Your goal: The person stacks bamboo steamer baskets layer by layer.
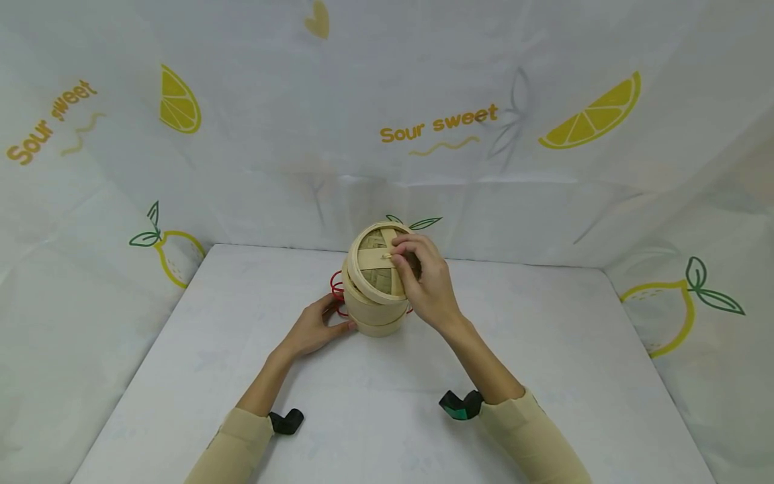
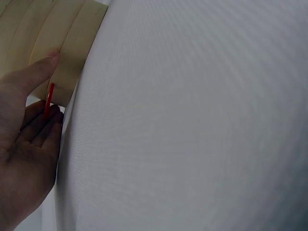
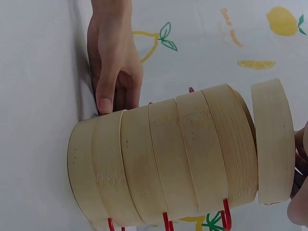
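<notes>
A tall stack of bamboo steamer baskets stands on the white table, with small red handles along its sides. My right hand pinches the small loop at the centre of the woven steamer lid. The lid is tilted, and a gap shows between it and the top basket on one side in the right wrist view. Low on the stack's left side, my left hand holds the bottom baskets. Its thumb lies against the bamboo wall, while the other fingers reach behind, beside a red handle.
The white tabletop spreads around the stack. Behind it hangs a white cloth with lemon prints and lettering. Black wrist devices sit at both sleeve cuffs.
</notes>
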The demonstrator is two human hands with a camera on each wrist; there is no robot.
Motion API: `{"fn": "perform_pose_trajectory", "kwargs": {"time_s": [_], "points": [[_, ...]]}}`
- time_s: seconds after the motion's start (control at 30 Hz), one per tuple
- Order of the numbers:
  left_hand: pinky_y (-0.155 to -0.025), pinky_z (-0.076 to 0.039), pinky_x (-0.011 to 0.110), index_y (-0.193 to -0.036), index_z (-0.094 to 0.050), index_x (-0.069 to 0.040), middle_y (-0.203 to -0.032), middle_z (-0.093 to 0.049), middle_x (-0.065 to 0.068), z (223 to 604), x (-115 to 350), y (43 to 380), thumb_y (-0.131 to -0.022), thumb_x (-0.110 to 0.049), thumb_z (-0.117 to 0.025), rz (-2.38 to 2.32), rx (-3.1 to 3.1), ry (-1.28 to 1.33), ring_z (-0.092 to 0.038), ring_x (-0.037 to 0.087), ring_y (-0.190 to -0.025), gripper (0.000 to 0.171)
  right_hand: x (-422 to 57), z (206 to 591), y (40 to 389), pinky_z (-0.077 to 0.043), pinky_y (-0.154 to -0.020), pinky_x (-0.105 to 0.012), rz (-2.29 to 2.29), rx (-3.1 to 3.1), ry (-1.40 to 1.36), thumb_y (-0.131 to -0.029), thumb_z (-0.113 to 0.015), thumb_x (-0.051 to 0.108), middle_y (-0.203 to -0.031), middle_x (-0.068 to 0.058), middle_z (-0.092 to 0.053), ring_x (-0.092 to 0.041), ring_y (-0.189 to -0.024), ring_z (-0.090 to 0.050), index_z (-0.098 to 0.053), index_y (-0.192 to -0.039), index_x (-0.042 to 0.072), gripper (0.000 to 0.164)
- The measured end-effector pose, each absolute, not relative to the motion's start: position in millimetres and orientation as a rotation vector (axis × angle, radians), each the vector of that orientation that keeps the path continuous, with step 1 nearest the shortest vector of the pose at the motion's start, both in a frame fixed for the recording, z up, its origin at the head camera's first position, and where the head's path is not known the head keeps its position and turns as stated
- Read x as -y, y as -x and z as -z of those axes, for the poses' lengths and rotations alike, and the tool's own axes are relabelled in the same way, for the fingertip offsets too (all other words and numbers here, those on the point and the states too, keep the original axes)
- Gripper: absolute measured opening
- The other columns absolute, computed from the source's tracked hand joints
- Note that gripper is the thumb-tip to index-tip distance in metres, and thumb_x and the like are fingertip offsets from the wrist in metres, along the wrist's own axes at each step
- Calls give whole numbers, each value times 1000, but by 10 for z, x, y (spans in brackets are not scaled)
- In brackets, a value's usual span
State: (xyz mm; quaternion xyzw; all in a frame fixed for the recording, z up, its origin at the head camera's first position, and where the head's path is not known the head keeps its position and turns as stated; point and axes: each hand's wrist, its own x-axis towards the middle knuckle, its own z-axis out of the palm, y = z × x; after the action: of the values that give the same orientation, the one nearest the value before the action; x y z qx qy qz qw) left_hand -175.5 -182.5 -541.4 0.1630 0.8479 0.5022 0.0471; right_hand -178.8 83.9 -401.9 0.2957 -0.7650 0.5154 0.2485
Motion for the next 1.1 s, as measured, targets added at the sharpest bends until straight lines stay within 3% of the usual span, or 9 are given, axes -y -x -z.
{"fn": "perform_pose_trajectory", "kwargs": {"time_s": [0.43,1.1], "points": [[-132,-46,43,-151,-57,-4,-151,-65,16,5412,1820,1754,-92,-24,-89,-1526,-2588,-485,-57,32,-151,70,-804,4000,1787,-60,-112,-39,-1348,2155,-810,-107,-66,2,-128,-23,-69,-37,-127,-67,-68,-109,-9,11],[-131,-47,47,-153,-55,-3,-154,-63,17,5401,1817,1743,-92,-27,-89,-1520,-2597,-495,-56,34,-152,74,-729,3983,1827,-63,-102,-41,-1207,2220,-817,-105,-68,2,-119,-21,-71,-35,-119,-66,-70,-108,-7,10]]}}
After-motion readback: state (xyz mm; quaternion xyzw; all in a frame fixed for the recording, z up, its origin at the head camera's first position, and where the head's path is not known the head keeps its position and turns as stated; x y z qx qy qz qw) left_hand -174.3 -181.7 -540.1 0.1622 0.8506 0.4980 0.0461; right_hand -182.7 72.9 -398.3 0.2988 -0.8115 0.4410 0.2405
